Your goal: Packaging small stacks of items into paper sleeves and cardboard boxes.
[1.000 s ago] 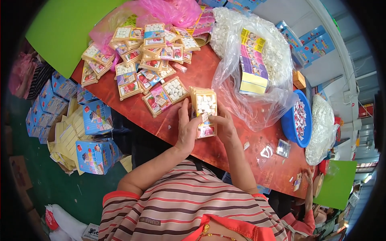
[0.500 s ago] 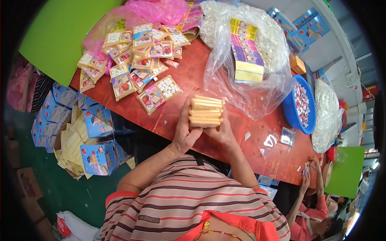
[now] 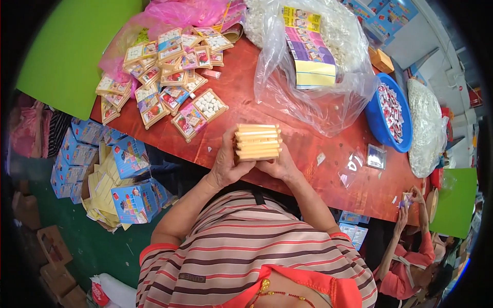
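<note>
A stack of several small wooden-edged trays (image 3: 258,142) is held between my two hands over the near edge of the table, its layered edges facing up to me. My left hand (image 3: 226,160) wraps its left side, the thumb along the lower edge. At the lower right corner my right hand (image 3: 280,165) grips the stack, with some fingers hidden behind it. Beyond, a loose pile of similar trays (image 3: 172,54) lies on the red table, showing white pieces and colourful printed cards. The closest one, a two-part tray (image 3: 209,106), lies just up and left of the stack.
A clear plastic bag of white pieces (image 3: 354,56) has a printed strip (image 3: 308,49) on it. Right of it stand a blue basin of small packets (image 3: 374,120) and a clear square case (image 3: 376,156). Blue boxes (image 3: 134,203) stand at lower left. Another person's hands (image 3: 405,205) work at far right.
My right hand has slid from the stack's right side down to its lower right corner. The stack is still held, turned slightly. The whole view has shifted a little.
</note>
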Motion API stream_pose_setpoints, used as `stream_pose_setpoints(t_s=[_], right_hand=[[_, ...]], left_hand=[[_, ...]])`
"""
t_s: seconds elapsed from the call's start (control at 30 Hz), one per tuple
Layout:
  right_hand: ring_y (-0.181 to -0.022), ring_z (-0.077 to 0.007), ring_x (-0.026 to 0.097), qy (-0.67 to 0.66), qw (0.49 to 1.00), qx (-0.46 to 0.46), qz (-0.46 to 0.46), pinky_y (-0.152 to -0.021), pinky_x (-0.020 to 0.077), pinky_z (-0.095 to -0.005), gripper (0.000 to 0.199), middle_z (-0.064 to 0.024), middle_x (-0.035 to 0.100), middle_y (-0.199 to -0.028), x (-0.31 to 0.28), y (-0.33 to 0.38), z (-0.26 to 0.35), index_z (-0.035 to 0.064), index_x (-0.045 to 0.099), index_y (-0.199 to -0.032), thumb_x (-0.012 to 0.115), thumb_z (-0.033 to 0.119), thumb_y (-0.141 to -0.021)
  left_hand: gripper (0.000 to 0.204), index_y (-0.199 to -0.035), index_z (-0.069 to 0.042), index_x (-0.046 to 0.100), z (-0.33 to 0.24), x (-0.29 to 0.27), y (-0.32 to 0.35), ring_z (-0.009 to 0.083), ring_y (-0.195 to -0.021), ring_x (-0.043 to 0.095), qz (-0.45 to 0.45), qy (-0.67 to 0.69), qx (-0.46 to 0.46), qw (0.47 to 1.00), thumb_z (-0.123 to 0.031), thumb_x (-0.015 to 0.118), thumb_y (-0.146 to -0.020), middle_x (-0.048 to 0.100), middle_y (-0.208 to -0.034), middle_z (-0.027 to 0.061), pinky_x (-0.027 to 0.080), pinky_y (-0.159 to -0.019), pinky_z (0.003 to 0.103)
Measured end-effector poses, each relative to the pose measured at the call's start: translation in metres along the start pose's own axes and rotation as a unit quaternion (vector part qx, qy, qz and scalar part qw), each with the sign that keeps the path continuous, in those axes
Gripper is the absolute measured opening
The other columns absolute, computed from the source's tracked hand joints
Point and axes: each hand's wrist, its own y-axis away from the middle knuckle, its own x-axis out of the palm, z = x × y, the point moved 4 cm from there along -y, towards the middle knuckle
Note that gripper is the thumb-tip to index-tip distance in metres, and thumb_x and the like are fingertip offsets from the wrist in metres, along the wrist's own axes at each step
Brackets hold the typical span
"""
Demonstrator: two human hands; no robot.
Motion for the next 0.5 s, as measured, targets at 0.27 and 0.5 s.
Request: stream_pose_setpoints(t_s=[0.27,0.5], right_hand=[[-0.118,-0.0345,0.048,0.158,0.979,-0.037,0.124,-0.1,0.0334,-0.0463,0.06,-0.0158,0.054,-0.119,0.023,-0.009,0.058,0.0074,0.049,-0.125,0.069,0.013,-0.068],[-0.121,-0.0347,0.047,0.297,0.935,-0.117,0.157,-0.101,0.0302,-0.0507,0.076,-0.0188,0.052,-0.124,0.047,-0.054,0.094,0.0031,0.038,-0.139,0.068,0.038,-0.079]], left_hand=[[0.072,-0.135,-0.005,0.032,-0.016,-0.02,0.027,0.0186,-0.111,0.055,-0.087,0.075,-0.078,0.99,0.001,0.065,-0.071,0.055,-0.121,0.0104,0.044,-0.095,0.032],[0.07,-0.131,-0.001,0.046,-0.012,-0.079,0.07,0.0247,-0.11,0.06,-0.316,0.332,-0.117,0.881,-0.004,0.058,-0.062,0.06,-0.12,0.0121,0.047,-0.097,0.037]])
